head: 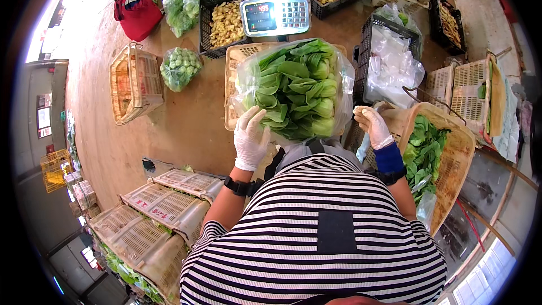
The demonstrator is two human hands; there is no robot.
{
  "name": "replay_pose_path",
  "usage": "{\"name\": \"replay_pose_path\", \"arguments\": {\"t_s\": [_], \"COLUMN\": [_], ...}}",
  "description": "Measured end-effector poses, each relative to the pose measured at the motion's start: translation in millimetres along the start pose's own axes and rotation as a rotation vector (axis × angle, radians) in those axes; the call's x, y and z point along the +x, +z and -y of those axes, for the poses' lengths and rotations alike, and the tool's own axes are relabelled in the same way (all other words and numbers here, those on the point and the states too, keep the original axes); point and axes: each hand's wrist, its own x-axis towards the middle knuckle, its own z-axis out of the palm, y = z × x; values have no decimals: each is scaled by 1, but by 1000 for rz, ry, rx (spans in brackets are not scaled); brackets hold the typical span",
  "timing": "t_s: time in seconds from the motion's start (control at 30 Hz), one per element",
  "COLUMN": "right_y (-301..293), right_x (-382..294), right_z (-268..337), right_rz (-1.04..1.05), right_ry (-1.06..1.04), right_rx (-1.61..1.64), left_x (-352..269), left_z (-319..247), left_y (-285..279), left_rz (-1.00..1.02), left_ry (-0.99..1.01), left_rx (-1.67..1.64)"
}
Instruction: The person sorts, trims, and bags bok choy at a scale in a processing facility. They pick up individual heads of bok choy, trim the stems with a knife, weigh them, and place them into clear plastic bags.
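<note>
A clear plastic bag packed with bok choy rests on a tan plastic crate in front of me. My left hand, in a white glove, is at the bag's lower left corner with its fingers spread; whether the fingertips touch the plastic is unclear. Just off the bag's lower right side is my right hand, also gloved, its fingers loosely bent around nothing visible. Behind the bag stands a weighing scale's lit display with a keypad.
Black crates of ginger-like roots stand beyond the scale. Right, a black crate holds clear plastic bags; nearer, a tilted crate contains leafy greens. Left are a bag of green vegetables, an upended crate and stacked crates. A person crouches far left.
</note>
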Motion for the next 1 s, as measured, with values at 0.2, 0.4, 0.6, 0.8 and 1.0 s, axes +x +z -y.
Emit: {"name": "replay_pose_path", "arguments": {"t_s": [0.2,0.4,0.6,0.8,1.0], "right_y": [11,-44,-226,-279,-207], "right_x": [-10,-46,-100,-62,13], "right_z": [-4,8,13,-24,-20], "right_rz": [-35,-203,-996,-781,-520], "right_ry": [-42,-326,-560,-250,-226], "right_rx": [-82,-27,-34,-1022,-1780], "left_x": [12,10,21,35,38], "left_z": [0,1,-4,-31,-31], "left_y": [-4,9,23,39,55], "left_rz": [3,31,229,255,279], "left_ry": [13,14,-119,-57,-149], "left_rx": [-57,-66,-204,-240,-329]}}
